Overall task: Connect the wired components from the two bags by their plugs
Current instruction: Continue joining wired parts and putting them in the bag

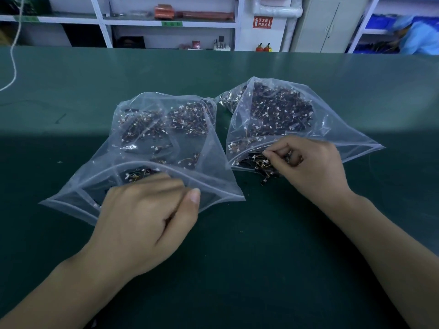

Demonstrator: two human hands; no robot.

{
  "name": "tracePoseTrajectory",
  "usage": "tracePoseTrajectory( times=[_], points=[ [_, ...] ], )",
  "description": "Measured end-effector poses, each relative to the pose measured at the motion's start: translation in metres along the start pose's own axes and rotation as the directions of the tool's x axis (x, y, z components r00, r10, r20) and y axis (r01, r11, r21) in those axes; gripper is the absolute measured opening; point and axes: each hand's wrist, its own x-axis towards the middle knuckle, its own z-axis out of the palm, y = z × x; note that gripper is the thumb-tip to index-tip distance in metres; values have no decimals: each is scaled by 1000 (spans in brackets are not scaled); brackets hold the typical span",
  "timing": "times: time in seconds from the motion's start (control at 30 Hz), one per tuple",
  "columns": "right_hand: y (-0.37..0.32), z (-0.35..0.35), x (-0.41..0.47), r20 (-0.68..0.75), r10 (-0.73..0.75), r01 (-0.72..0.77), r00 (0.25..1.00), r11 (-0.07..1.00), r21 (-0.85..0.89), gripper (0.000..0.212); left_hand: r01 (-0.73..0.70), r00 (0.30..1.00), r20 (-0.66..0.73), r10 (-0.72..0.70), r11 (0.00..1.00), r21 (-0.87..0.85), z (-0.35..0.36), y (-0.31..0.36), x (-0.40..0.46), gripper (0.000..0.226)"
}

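Green matting covers the counter [237,269], with white shelving [166,20] seen beyond its far edge. Two clear plastic bags are laid side by side on it, mouths toward the near side, each filled with small dark wired components with white plugs. The left bag [133,148] is entered by the left hand [145,214], whose fingers are curled inside the mouth with the thumb laid against the near lip; whether anything is gripped cannot be told, as the fingers are blurred. The right bag [316,129] is reached into by the right hand [308,162], knuckles up, fingers bent, with wired components [261,162] pinched between thumb and forefinger at the bag's mouth. Both forearms are extended from the near corners.
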Motion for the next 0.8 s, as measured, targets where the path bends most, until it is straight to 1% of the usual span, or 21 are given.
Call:
tracePoseTrajectory(
  times=[0.1, 0.17, 0.23, 0.3, 0.4, 0.43, 0.47, 0.53, 0.57, 0.6, 0.63, 0.7, 0.73, 0.8],
  points=[
    [2, -1, 1, -22, -3, 3, 1000, 1000, -7, 4, 38, 999, -13, -38, 998, 43, -5, -6, 1, 57],
    [2, -2, 1, -16, -13, 13, 1000, 1000, -9, 3, 51, 999, 4, -51, 994, 95, -6, -8, 2, 56],
    [0, -2, 0, 7, -16, 16, 1000, 999, -40, 2, 50, 998, 38, -58, 982, 182, -4, -10, 3, 51],
    [-1, 0, 0, 29, -7, 9, 1000, 996, -84, 9, 59, 994, 78, -81, 964, 258, 1, -12, 3, 43],
    [3, 2, 0, 40, 17, -12, 999, 992, -122, 9, 132, 976, 127, -178, 942, 309, 4, -15, 2, 31],
    [3, 2, -1, 44, 26, -20, 999, 990, -139, 9, 161, 968, 133, -212, 934, 319, 3, -15, 2, 30],
    [4, 3, -1, 54, 36, -27, 998, 987, -157, 10, 191, 959, 138, -248, 924, 331, 2, -14, 3, 37],
    [5, 4, -2, 74, 53, -40, 996, 985, -170, 11, 191, 943, 185, -275, 908, 374, 0, -14, 4, 58],
    [5, 4, -2, 72, 54, -42, 996, 985, -169, 10, 189, 936, 204, -287, 898, 398, -1, -15, 4, 64],
    [5, 5, -2, 64, 51, -40, 997, 985, -169, 9, 197, 929, 209, -306, 886, 419, -2, -16, 3, 65],
    [4, 5, -3, 52, 46, -36, 998, 984, -172, 8, 203, 927, 207, -313, 881, 427, -2, -19, 1, 59],
    [4, 6, -3, 30, 36, -30, 999, 986, -164, 7, 216, 926, 181, -330, 861, 461, -2, -24, -4, 31],
    [3, 6, -3, 23, 33, -29, 999, 988, -151, 7, 231, 924, 167, -344, 849, 475, -4, -25, -4, 25],
    [2, 7, -4, 21, 29, -27, 999, 993, -118, 7, 223, 926, 164, -341, 841, 493, -5, -28, -5, 26]
  ],
)
